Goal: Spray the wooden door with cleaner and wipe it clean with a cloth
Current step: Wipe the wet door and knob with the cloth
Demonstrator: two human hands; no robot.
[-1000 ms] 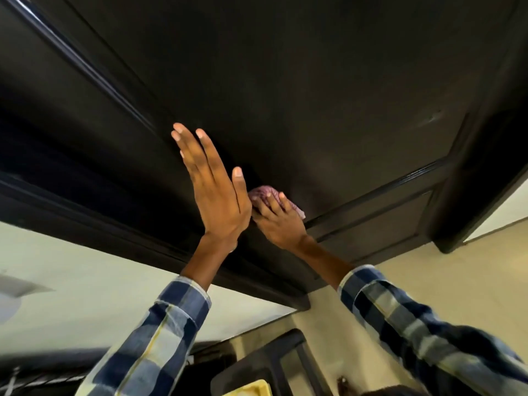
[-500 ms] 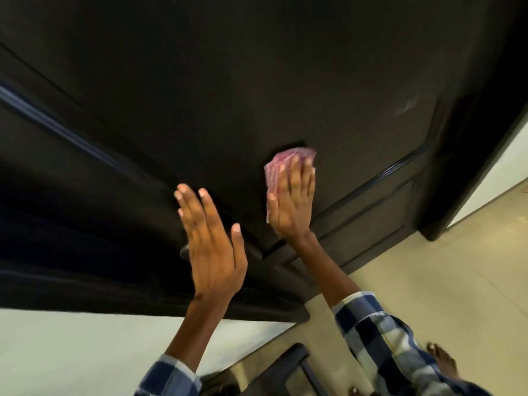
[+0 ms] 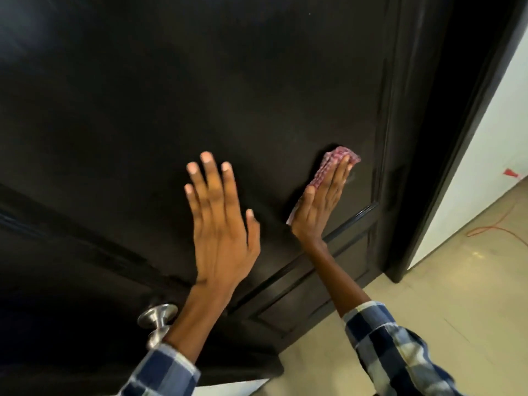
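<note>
Door: dark brown, almost black wooden panelled door (image 3: pixel 257 95); fills most of the head view, seen from close up at a steep angle. Raised mouldings frame a large flat panel and a smaller panel below it.
Door frame: dark jamb (image 3: pixel 457 138) stands just right of the door's edge.
Cloth: small pink-and-white patterned cloth (image 3: pixel 328 167), folded, flat against the large panel near its right-hand moulding. Its top edge and left edge stick out past the fingers.
Right hand: right hand (image 3: pixel 318 207) lies over the cloth, fingers straight and held together, thumb alongside; the palm presses the cloth to the wood. Nothing is curled or pinched.
Left hand: left hand (image 3: pixel 221 221) is spread flat on the same panel, fingers straight and slightly apart, thumb out to the side; it holds nothing. It sits left of the right hand, near but apart.
Sleeves: blue-and-white checked shirt sleeves (image 3: pixel 394 352) pushed up both forearms.
Knob: round brushed-metal door knob (image 3: pixel 157 318) juts out low on the left, just beside the left forearm.
Floor: pale beige tiled floor (image 3: pixel 428 295) at lower right, with a thin orange cord (image 3: pixel 497 227) lying on it past the jamb.
Wall: white wall (image 3: pixel 485 167) beyond the doorway, with a small red mark (image 3: pixel 511 173) low on it.
Spray bottle: not seen in this view.
</note>
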